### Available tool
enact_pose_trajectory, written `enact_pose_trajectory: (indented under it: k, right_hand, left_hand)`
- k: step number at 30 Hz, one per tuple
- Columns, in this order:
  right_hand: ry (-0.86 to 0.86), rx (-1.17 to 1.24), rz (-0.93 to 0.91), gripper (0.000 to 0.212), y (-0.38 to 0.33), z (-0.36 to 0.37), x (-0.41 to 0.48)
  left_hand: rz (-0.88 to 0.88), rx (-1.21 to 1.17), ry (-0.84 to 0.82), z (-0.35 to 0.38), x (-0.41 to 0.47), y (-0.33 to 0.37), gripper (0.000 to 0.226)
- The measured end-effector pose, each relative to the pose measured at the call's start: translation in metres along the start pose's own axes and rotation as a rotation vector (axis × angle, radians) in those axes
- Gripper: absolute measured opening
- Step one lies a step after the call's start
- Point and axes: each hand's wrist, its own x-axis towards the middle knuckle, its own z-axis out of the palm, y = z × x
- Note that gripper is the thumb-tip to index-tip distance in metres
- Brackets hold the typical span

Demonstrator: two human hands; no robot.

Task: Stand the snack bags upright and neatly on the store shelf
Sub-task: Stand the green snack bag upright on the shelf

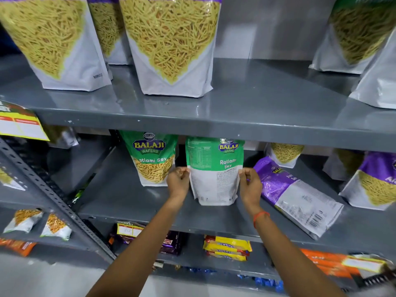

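A green and white Ratlami Sev bag (214, 170) stands upright on the middle grey shelf (128, 202), its back panel facing me. My left hand (178, 183) pinches its left edge and my right hand (249, 185) pinches its right edge. Just left of it a second green Ratlami Sev bag (152, 157) stands upright, front facing out. To the right a purple Aloo Sev bag (293, 194) lies flat on the shelf, its bottom pointing toward me.
More sev bags stand at the back right (285, 155) and far right (372, 181) of the same shelf. Large sev bags (171, 43) line the upper shelf. Biscuit packs (227, 247) lie on the shelf below. A slotted upright post (55, 200) borders the left.
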Motion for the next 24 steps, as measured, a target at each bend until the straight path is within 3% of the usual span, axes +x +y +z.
enact_pose_trajectory:
  k: [6,8,10,13,16,20,24]
  right_hand:
    - [-0.11,-0.092,-0.069,0.004,0.019,-0.009,0.004]
    - [-0.159,-0.074,-0.06,0.015,0.031,-0.014,-0.002]
    - [-0.212,-0.074,-0.034,0.028,0.037,-0.015,-0.002]
    - [-0.317,-0.077,0.008,0.029,0.036,-0.014,-0.004]
    - [-0.318,-0.031,0.03,0.039,0.035,-0.014,-0.014]
    - [-0.314,0.053,0.056,0.044,0.031,-0.012,-0.03]
    - [-0.361,0.054,0.032,0.042,0.026,-0.013,-0.032]
  left_hand:
    - [0.07,0.006,0.009,0.016,-0.004,-0.007,0.016]
    - [0.102,0.019,0.004,0.025,-0.027,-0.019,0.021]
    - [0.111,0.016,-0.065,0.034,-0.056,-0.029,0.036]
    - [0.061,-0.097,-0.201,0.041,-0.071,-0.028,0.07]
    - [0.028,-0.202,-0.347,0.041,-0.058,-0.026,0.092]
    - [0.102,0.037,-0.387,0.035,-0.049,-0.029,0.109]
    - [0.149,0.226,-0.337,0.033,-0.035,-0.028,0.1]
